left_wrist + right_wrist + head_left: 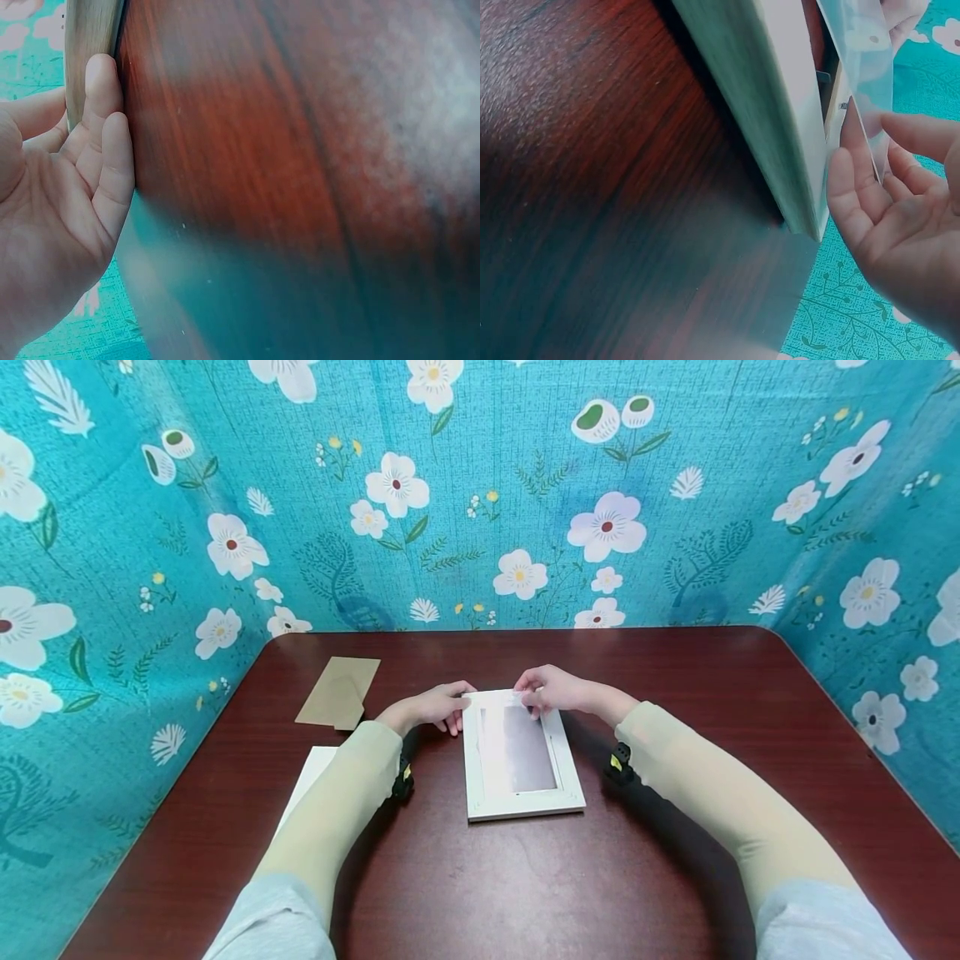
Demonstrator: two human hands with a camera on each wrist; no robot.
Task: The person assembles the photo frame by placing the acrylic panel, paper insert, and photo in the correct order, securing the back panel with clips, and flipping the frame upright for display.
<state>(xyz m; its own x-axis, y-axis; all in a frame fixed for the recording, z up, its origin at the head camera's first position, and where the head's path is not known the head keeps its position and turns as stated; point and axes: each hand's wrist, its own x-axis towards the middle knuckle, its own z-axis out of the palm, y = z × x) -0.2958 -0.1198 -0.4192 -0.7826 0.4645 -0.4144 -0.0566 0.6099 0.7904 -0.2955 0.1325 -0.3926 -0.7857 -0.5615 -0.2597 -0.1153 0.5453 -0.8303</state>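
Note:
A white rectangular frame [474,777] lies on the dark red table, its opening showing a greyish, shiny area. At its far left corner my left hand [438,703] grips the edge; in the left wrist view the fingers of that hand [67,172] lie along the frame's side [90,30]. My right hand [555,689] is over the far right part. The right wrist view has that hand [907,202] pinching a clear thin sheet [866,67] between thumb and fingers, tilted up beside the frame's edge [780,112].
A brown board [341,681] with a smaller brown piece [348,718] at its near corner lies at the table's far left. A white flat item [317,764] is partly hidden under my left forearm. Flowered turquoise cloth [480,493] hangs behind the table [675,668] and at both sides.

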